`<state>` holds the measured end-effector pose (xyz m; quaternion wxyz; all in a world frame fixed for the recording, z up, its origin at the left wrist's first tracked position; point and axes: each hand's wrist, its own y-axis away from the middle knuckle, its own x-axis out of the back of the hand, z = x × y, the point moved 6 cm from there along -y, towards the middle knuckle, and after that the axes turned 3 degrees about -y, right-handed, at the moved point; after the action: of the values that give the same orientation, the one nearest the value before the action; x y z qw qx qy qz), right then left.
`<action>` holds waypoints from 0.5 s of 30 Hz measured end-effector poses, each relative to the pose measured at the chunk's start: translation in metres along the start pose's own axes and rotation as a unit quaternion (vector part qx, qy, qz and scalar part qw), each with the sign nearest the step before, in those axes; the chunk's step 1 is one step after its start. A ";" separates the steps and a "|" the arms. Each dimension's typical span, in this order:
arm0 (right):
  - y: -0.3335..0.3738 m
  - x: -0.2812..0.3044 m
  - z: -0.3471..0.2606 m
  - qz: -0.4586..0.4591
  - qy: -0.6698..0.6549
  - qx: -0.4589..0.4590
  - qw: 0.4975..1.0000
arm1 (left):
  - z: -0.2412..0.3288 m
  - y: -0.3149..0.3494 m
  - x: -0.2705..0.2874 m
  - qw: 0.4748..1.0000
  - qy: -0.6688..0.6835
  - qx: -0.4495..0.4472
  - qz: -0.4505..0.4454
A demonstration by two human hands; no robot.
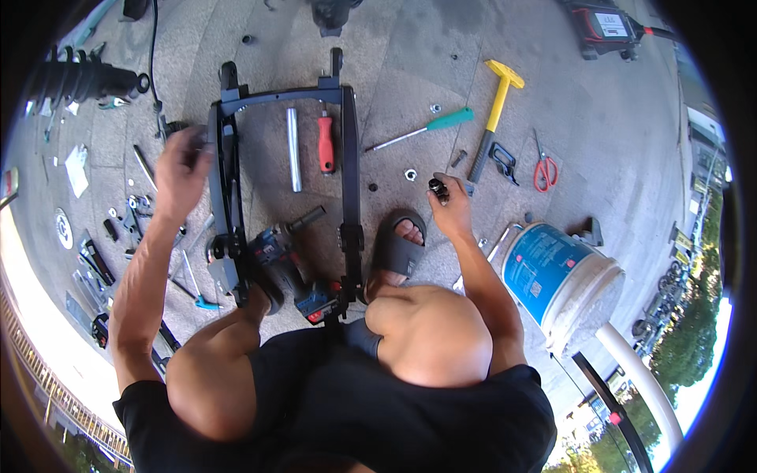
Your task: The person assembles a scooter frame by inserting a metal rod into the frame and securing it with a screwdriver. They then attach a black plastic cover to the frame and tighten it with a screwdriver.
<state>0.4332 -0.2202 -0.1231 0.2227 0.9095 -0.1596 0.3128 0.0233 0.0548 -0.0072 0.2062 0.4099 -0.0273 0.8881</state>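
Note:
A black metal frame [352, 169] with two long arms and a crossbar lies between my legs. My left hand [183, 169] is beside the frame's left arm, its fingers curled around something dark and blurred that I cannot make out. Right of the frame, my right hand [453, 206] grips a small black cylindrical part [438, 188], its round end showing past the fingers. Inside the frame lie a silver metal tube [294, 150] and a red-handled screwdriver [326, 145]. A cordless power tool [276, 251] with a long black nose rests at the frame's near end, by my feet.
To the right lie a green-handled screwdriver [449, 119], a yellow hammer [497, 106], red-handled scissors [545, 172] and a blue-and-white bucket [552, 272]. A black coil-spring shock absorber [87, 80] is at far left, above several scattered tools and small parts. A red-and-black case [603, 27] stands far right.

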 end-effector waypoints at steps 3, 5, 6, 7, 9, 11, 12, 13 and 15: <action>-0.030 0.005 -0.083 -0.021 -0.073 0.136 0.988 | 0.063 -0.013 -0.046 0.983 0.063 -0.024 -0.173; -0.052 0.002 -0.126 -0.046 -0.127 0.164 0.977 | 0.099 -0.027 -0.088 0.953 0.138 0.005 -0.268; -0.064 -0.005 -0.143 -0.065 -0.160 0.152 0.973 | 0.113 -0.033 -0.107 0.942 0.187 0.049 -0.274; -0.070 -0.004 -0.164 -0.061 -0.157 0.203 0.965 | 0.126 -0.040 -0.124 0.926 0.249 0.084 -0.271; -0.077 0.004 -0.194 -0.048 -0.149 0.297 0.942 | 0.143 -0.045 -0.144 0.891 0.350 0.136 -0.256; -0.084 0.012 -0.209 -0.005 -0.155 0.357 0.921 | 0.147 -0.049 -0.149 0.860 0.428 0.142 -0.240; -0.086 0.014 -0.209 0.003 -0.154 0.360 0.920 | 0.145 -0.050 -0.151 0.842 0.460 0.157 -0.233; -0.088 0.014 -0.210 0.008 -0.152 0.364 0.919 | 0.141 -0.051 -0.153 0.822 0.493 0.180 -0.221; -0.097 0.006 -0.198 -0.041 -0.261 0.247 0.932 | 0.139 -0.054 -0.153 0.797 0.526 0.176 -0.238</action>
<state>0.3807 -0.0385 -0.0099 -0.0460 0.9911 -0.0923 0.0845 0.2324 0.0217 -0.0352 0.3176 -0.0978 0.3408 0.8795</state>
